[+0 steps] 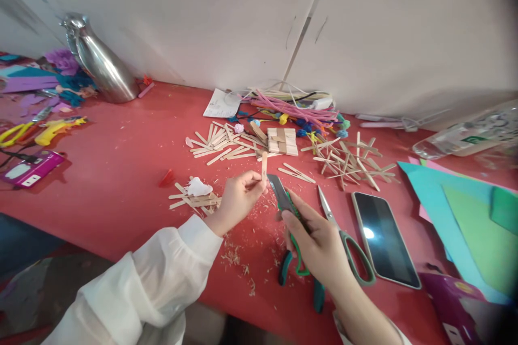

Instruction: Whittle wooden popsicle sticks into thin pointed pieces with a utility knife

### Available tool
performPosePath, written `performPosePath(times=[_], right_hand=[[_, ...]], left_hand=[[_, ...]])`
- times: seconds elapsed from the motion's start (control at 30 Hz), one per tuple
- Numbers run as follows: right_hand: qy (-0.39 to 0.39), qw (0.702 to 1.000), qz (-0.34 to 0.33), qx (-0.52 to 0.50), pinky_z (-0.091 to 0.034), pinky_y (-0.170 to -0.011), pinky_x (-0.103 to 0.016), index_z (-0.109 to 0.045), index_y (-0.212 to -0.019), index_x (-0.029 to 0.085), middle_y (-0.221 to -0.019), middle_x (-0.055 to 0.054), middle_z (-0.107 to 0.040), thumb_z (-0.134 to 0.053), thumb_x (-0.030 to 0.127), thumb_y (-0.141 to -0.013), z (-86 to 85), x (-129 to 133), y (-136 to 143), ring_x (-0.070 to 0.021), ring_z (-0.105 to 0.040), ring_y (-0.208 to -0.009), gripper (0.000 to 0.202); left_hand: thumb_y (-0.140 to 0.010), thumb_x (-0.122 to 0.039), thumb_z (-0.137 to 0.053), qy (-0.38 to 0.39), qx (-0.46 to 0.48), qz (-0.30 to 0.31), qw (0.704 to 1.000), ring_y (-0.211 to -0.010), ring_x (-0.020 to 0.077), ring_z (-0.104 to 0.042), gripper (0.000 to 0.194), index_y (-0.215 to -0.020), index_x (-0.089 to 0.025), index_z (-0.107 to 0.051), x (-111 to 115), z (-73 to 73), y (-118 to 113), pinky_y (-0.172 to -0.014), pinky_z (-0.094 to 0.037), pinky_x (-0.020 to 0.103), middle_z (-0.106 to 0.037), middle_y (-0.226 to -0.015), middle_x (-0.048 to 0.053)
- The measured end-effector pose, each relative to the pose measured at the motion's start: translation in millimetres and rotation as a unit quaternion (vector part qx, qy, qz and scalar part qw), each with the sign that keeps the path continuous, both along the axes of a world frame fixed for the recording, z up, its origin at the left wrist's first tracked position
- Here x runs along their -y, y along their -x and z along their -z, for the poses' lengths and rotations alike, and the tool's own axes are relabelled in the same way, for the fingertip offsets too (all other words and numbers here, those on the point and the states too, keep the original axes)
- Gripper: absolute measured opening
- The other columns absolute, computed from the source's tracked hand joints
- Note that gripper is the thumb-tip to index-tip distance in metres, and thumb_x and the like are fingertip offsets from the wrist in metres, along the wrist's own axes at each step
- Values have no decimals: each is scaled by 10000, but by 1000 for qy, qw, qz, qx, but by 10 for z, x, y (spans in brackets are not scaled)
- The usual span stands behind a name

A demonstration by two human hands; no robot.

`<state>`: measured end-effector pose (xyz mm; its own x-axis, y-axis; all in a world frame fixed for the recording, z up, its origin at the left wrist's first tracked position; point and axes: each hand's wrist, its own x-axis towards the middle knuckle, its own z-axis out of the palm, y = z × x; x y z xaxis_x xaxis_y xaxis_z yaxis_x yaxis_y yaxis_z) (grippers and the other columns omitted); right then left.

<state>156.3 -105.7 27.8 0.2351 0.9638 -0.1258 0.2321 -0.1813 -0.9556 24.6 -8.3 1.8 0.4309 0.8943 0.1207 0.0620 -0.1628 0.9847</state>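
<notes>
Fingers, head view: left hand (238, 198) pinched a wooden stick (264, 164) upright above the red table (133, 172), tip exposed, presumably to keep skin clear of the blade. Right hand (319, 242) was closed round a knife (283, 197), blade just beside the stick, probably for control. Shavings (231, 255) lay below.

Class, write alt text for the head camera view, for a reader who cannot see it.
Two bare hands work over a red table: the left hand holds up a wooden craft stick, and the right hand holds a utility knife beside it. Around them lie wood shavings, scissors, a smartphone and piles of craft sticks.
</notes>
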Motion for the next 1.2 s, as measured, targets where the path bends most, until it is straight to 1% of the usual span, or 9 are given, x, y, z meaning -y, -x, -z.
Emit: performPosePath(times=[0.1, 0.2, 0.5, 0.6, 0.7, 0.8, 1.03, 1.1, 1.2], right_hand=[[-26, 988, -14, 149, -340, -295, -206, -488, -1279, 131, -676, -30, -658, -454, 353, -840, 59, 24, -13, -66, -398, -329, 493], [-72, 964, -22, 255, -335, -292, -206, -497, -1273, 118, -683, -47, -672, -422, 310, -852, 104, 23, -23, -95, -474, -364, 469], [-185, 883, 1, 431, -456, -411, -245, -548, -1210, 92, -706, -103, -689, -385, 225, -856, 160, 26, 15, -162, -609, -473, 412], [-155, 918, -9, 364, -443, -381, -236, -531, -1228, 83, -677, -90, -684, -396, 263, -859, 169, 39, 19, -163, -609, -483, 432], [-86, 968, -12, 236, -407, -334, -225, -494, -1273, 115, -634, -41, -659, -412, 317, -861, 146, 55, 47, -116, -517, -381, 466], [-26, 994, -3, 108, -374, -315, -218, -490, -1276, 147, -581, 4, -604, -424, 372, -855, 94, 71, 116, -88, -433, -334, 482], [25, 993, 22, -115, -368, -298, -205, -541, -1151, 153, -701, 8, -595, -501, 440, -801, 13, 33, 183, -51, -405, -339, 455], [23, 992, 8, -123, -376, -295, -211, -556, -1123, 157, -723, 1, -600, -495, 440, -804, 15, 14, 155, -54, -414, -341, 430], [-4, 1000, 17, -25, -382, -311, -211, -516, -1219, 164, -715, -6, -623, -478, 411, -822, 38, 13, 110, -65, -431, -358, 469]], left_hand=[[-828, -319, -517, -6, -7, -10, 1000, -589, 101, -522, 215, -713, -140, -542, 1, -21, 5, -601, -416, 210, -580, -655, 7], [-828, -324, -516, -15, -17, -15, 1000, -614, 113, -537, 206, -731, -144, -545, 6, -15, 8, -617, -422, 218, -589, -670, 13], [-840, -330, -488, -91, -91, -46, 991, -564, 104, -498, 211, -757, -155, -573, 28, -10, 7, -559, -397, 200, -559, -623, -4], [-856, -350, -456, -140, -140, -57, 979, -503, 88, -422, 262, -722, -157, -571, 43, -32, 19, -504, -346, 183, -471, -542, -30], [-866, -339, -438, -165, -159, -59, 972, -490, 88, -399, 265, -721, -161, -570, 57, -31, 33, -487, -320, 179, -431, -521, -36], [-865, -313, -437, -174, -158, -63, 970, -489, 87, -404, 243, -732, -159, -568, 64, -20, 38, -492, -316, 183, -439, -528, -36], [-836, -278, -457, -148, -115, -71, 980, -485, 83, -403, 196, -719, -157, -557, 39, -6, 1, -499, -337, 190, -465, -534, -33], [-831, -286, -467, -109, -74, -55, 990, -486, 83, -413, 185, -733, -156, -555, 27, -3, -17, -494, -347, 189, -488, -550, -31], [-820, -297, -496, -54, -34, -30, 997, -509, 88, -450, 175, -734, -153, -548, 18, 1, -28, -505, -369, 192, -529, -590, -19]])
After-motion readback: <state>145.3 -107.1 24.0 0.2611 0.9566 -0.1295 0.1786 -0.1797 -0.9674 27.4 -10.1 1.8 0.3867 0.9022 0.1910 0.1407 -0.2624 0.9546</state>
